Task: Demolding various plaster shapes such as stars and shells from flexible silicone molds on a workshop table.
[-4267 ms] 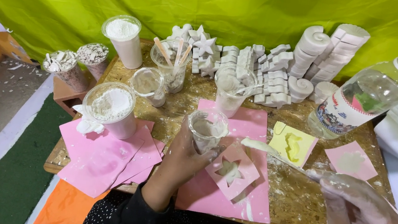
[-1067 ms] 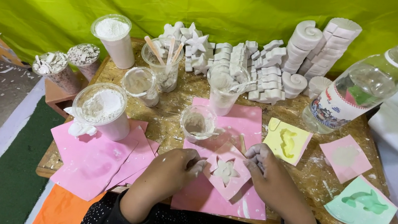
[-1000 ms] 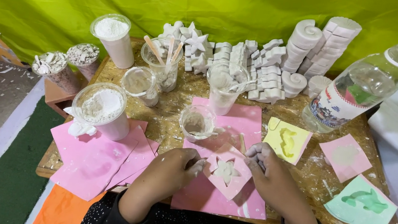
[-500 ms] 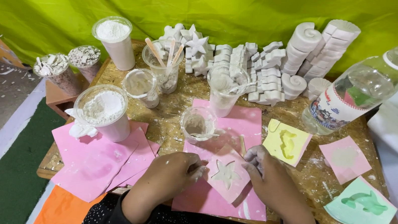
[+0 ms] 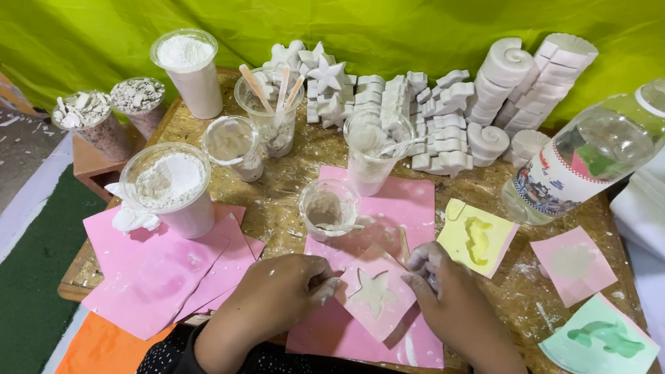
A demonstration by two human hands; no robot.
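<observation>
A small pink square mould (image 5: 375, 292) with a star-shaped hollow sits turned like a diamond near the front edge of the worktop (image 5: 279, 210), resting on a larger pink sheet (image 5: 396, 220). The star hollow looks filled with pale, whitish paste, and the pink around it is smeared with the same stuff.

The mould lies right between the two hands. The left hand (image 5: 287, 281) is loosely curled, its dusty fingertips pinching the mould's left corner. The right hand (image 5: 443, 283) is curled too, its fingers bent down onto the mould's upper right edge, so both hands touch it from opposite sides.

Just behind the mould stands a small clear cup (image 5: 330, 209) with grey-white paste in it. Off to the right lie a yellow mould (image 5: 476, 238), another pink mould (image 5: 573, 265) and a green mould (image 5: 602, 344). A clear plastic bottle (image 5: 595, 152) leans at the right rear, and white cast shapes (image 5: 410, 108) are piled along the back, in front of a green cloth.
</observation>
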